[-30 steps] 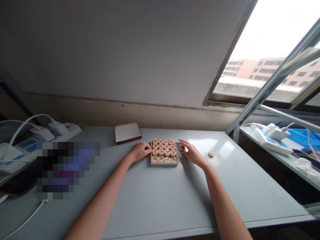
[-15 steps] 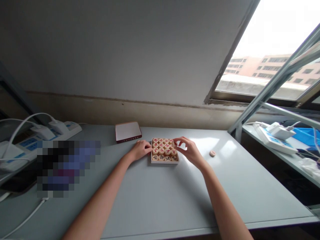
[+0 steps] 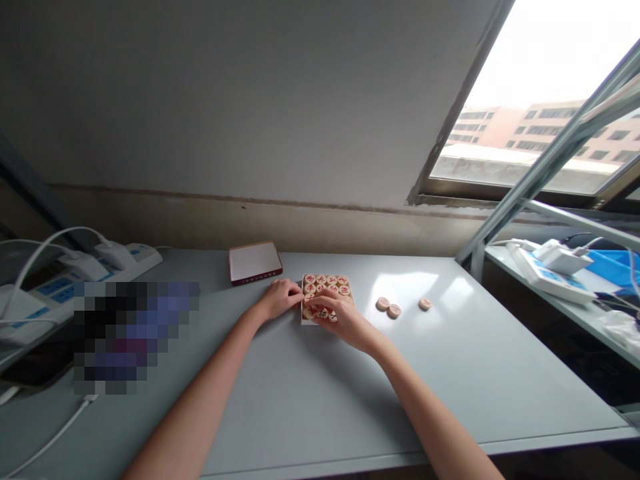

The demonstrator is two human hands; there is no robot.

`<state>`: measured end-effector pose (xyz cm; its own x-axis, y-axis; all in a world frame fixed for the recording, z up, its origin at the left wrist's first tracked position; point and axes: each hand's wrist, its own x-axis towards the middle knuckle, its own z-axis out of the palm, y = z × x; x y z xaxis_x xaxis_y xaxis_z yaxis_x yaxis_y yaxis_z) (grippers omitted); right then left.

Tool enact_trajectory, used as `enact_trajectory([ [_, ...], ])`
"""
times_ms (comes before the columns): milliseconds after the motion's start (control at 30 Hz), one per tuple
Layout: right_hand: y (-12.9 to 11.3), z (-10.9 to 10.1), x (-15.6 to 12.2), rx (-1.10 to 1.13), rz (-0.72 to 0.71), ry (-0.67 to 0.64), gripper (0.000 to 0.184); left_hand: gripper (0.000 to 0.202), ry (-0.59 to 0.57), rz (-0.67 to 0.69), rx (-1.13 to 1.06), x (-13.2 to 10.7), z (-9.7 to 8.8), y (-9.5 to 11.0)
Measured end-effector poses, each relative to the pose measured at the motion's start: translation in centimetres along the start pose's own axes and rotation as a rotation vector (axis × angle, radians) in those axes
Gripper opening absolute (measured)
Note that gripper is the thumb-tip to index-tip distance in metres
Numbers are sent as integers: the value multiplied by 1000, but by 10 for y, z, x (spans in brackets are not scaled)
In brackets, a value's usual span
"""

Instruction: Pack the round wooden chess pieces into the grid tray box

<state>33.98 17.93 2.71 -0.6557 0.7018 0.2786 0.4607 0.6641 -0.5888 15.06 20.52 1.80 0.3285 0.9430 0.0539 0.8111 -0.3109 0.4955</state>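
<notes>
A shallow white box (image 3: 310, 323) on the desk holds rows of round wooden Chinese chess pieces (image 3: 327, 280), with red and black characters. My left hand (image 3: 280, 299) rests at the box's left side, its fingers curled against the edge. My right hand (image 3: 345, 319) reaches over the front of the box, thumb and fingers closing around a piece at the front left corner; the hand hides part of the front rows. On the desk to the right lie two touching chess pieces (image 3: 389, 307) and a single chess piece (image 3: 425, 304) farther right.
A dark red box lid (image 3: 256, 262) lies inner side up at the back, near the wall. Power strips with plugs and cables stand on the left (image 3: 135, 260) and on the right shelf (image 3: 555, 273). A metal post (image 3: 477, 260) rises at the desk's back right corner.
Two more chess pieces now lie on the desk right of the box. My right hand has moved from the box's right side to its front left. My left hand stays put.
</notes>
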Motion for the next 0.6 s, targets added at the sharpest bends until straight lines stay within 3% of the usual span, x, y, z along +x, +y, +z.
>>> enact_trajectory([
  [167, -3, -3, 2, 3, -21, 3, 30, 29, -3, 2, -17, 0, 1, -1],
  [267, 1, -17, 0, -154, 16, 25, 19, 30, 9, -6, -21, 1, 2, -2],
  [333, 10, -31, -6, -367, 135, 92, 17, 29, 17, -5, -23, 1, 3, -3],
  [433, 30, -54, -22, -621, 454, 185, 28, 30, 11, 1, -6, 1, 2, -3],
  [533, 46, -69, -36, -618, 707, 106, 28, 32, 4, 4, 18, 0, 1, -1],
  [600, 51, -72, -41, -546, 718, 34, 20, 32, 4, 0, 17, 0, -1, 1],
])
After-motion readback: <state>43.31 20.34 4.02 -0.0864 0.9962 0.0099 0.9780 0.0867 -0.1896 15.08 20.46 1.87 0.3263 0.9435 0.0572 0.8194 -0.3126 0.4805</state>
